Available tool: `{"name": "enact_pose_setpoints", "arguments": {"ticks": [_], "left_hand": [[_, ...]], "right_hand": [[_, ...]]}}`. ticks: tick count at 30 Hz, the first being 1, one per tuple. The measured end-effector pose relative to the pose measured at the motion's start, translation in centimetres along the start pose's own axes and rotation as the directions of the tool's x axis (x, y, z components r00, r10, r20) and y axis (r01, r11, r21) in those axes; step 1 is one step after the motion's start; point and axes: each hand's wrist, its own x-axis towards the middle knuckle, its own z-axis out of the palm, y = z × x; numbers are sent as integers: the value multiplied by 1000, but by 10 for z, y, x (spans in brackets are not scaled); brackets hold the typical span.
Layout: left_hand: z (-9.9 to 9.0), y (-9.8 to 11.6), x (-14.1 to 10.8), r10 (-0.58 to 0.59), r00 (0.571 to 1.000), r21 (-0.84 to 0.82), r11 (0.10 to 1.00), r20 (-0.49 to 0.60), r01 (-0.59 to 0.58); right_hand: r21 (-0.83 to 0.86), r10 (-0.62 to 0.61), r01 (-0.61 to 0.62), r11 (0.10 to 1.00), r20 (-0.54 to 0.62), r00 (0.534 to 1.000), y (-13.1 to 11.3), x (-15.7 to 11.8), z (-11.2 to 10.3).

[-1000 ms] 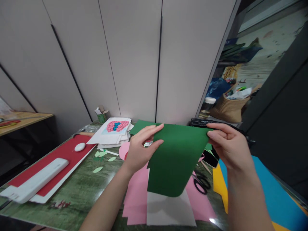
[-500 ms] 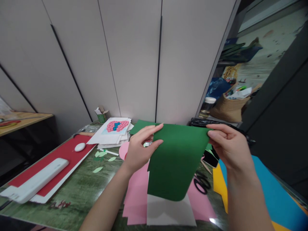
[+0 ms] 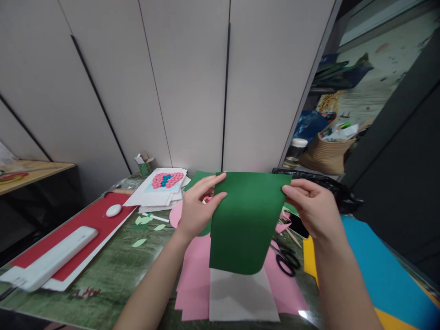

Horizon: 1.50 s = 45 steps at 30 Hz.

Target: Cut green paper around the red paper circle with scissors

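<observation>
"Head view: what lies nearest us?"

"At the bottom centre, we see a white sheet [image 3: 244,298] over pink sheets [image 3: 195,284], flat on the bench [image 3: 113,284]."

"And above them?"

"We have the green sheet [image 3: 247,220] raised mid-frame, its lower edge hanging in front of the white one. Our right hand [image 3: 314,206] has its grip closed in a pinch at the upper right corner. Our left hand [image 3: 197,208] holds the upper left edge, thumb and forefinger slightly parted over the front; we can't tell how the hidden fingers sit behind."

"Why both sides?"

"Probably to keep the top straight, since thin paper would droop from one corner."

"What's beside it?"

"Scissors [image 3: 287,253] rest just right of it, loops towards us, perhaps so we can reach them easily. Blue paper [image 3: 381,270] spreads at the lower right. Leaf shapes [image 3: 139,243] lie left, near a red sheet [image 3: 79,229] with a long white device [image 3: 65,254] on it, maybe as a weight."

"Farther back?"

"A stack of white papers [image 3: 140,197] carries a pink-and-blue heart picture [image 3: 167,180]; behind stand pale cabinet doors [image 3: 189,91], with a woven basket [image 3: 326,153] to their right."
</observation>
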Motion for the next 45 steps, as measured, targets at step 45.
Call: {"name": "enact_pose_setpoints", "arguments": {"ticks": [45], "left_hand": [[-4, 12, -3, -46, 994, -28, 998, 100, 49]], "right_hand": [[87, -6, 5, 996, 17, 1000, -5, 0, -3]]}}
